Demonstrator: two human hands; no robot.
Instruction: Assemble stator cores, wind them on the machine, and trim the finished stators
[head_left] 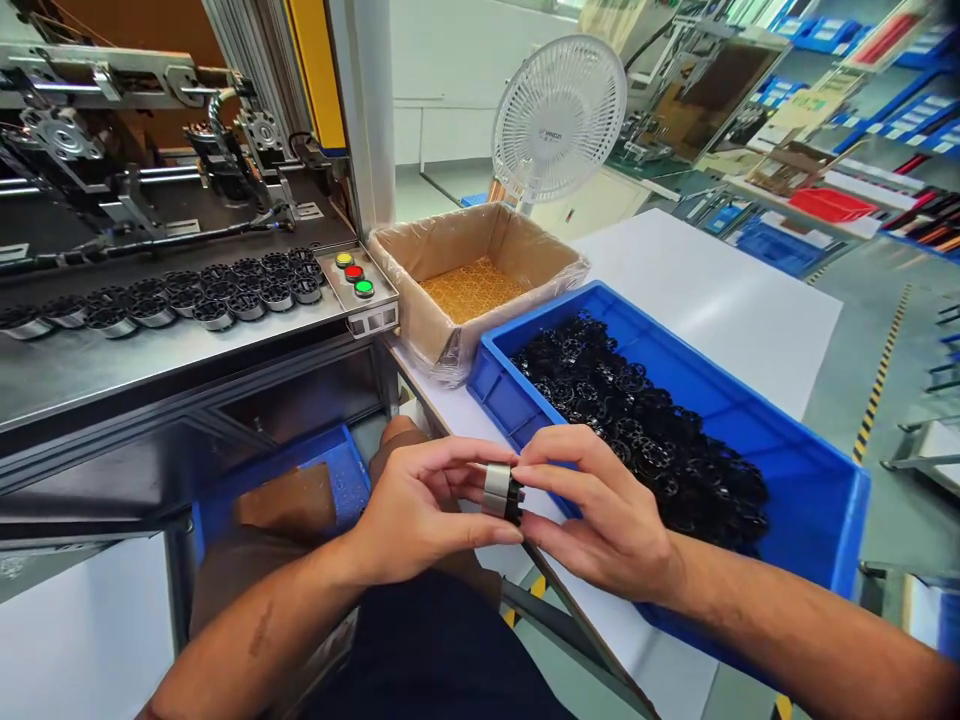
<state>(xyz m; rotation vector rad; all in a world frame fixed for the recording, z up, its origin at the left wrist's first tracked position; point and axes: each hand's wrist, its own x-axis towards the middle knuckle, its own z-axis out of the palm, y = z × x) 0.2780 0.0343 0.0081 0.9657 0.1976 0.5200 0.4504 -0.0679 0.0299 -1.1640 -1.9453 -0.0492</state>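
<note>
Between my two hands, above the table's front edge, is a small round part with a silver metal ring (496, 488) and a black plastic piece (514, 500) at its right end. My left hand (439, 505) grips the ring side between thumb and fingers. The fingertips of my right hand (600, 510) close on the black side. Many similar black plastic pieces (630, 400) lie heaped in a blue bin (795, 450) just beyond my right hand. At the left, several assembled silver-and-black rings (214, 315) stand in rows on a metal machine bed (150, 365).
A plastic-lined carton (420, 335) with golden-brown contents stands behind the blue bin. A button panel (356, 275) with yellow, red and green buttons sits at the machine's corner. A white fan (559, 120) stands behind. Below the machine is a blue tray (349, 490) with cardboard.
</note>
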